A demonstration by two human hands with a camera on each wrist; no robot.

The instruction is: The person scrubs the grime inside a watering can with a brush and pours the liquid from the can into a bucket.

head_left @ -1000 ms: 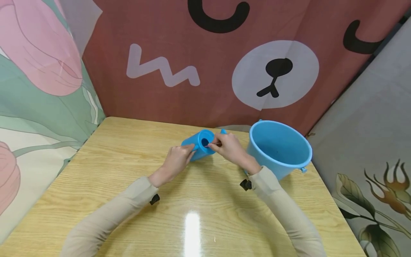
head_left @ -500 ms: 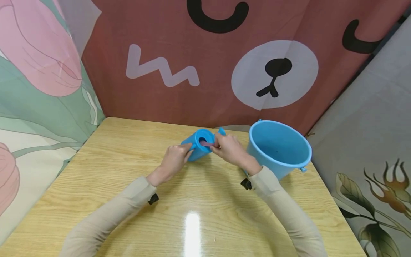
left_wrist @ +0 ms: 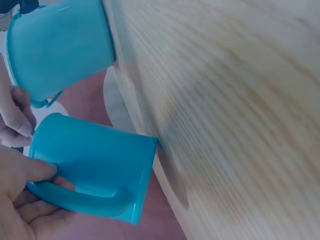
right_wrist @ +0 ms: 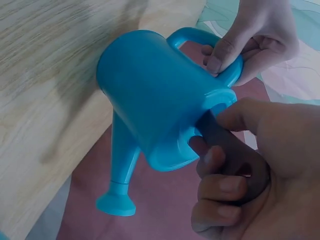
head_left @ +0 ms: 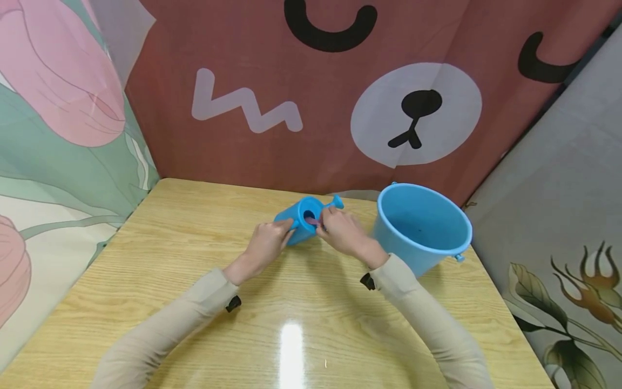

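Note:
A blue watering can (head_left: 290,216) is tilted with its round opening toward me, above the far middle of the table. My left hand (head_left: 266,240) grips the can's handle (left_wrist: 82,200), thumb over its top. My right hand (head_left: 346,232) holds a purple tool by its flat handle (right_wrist: 232,160), which has a hole near the end. The tool's far end goes into the can's opening and is hidden there, so its kind does not show. The can's spout (right_wrist: 122,165), with a flared rose, sticks out past my right hand.
A larger blue bucket (head_left: 405,246) stands to the right, close to my right wrist. The wooden table (head_left: 194,216) ends at a patterned cloth backdrop (head_left: 233,151), with more cloth on both sides.
The purple tool first showed more outside the opening, then less again. My right hand has shifted slightly left and down, uncovering more of the spout. My left hand and the can stay nearly still.

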